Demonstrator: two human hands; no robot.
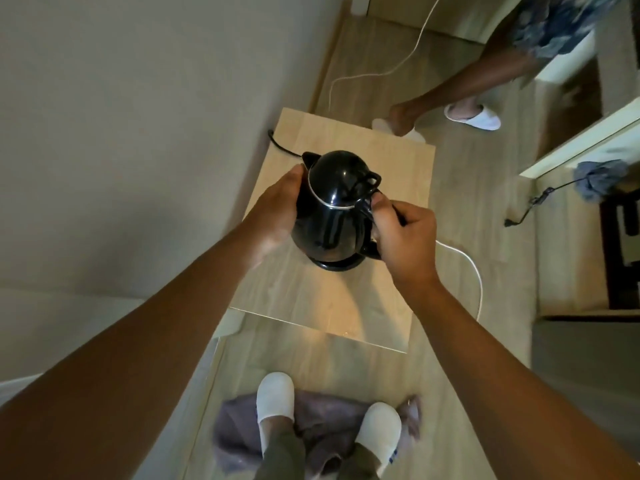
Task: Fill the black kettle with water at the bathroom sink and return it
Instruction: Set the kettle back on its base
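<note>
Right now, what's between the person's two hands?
In the head view, the shiny black electric kettle sits between them: the left hand presses its side, and the right hand grips its handle. It stands on the light wooden table.

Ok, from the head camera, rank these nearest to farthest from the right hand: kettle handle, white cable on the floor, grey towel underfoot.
1. Kettle handle: gripped by the right hand.
2. White cable: floor, right of the wooden table.
3. Grey towel: floor under the slippers, nearest the camera.
</note>
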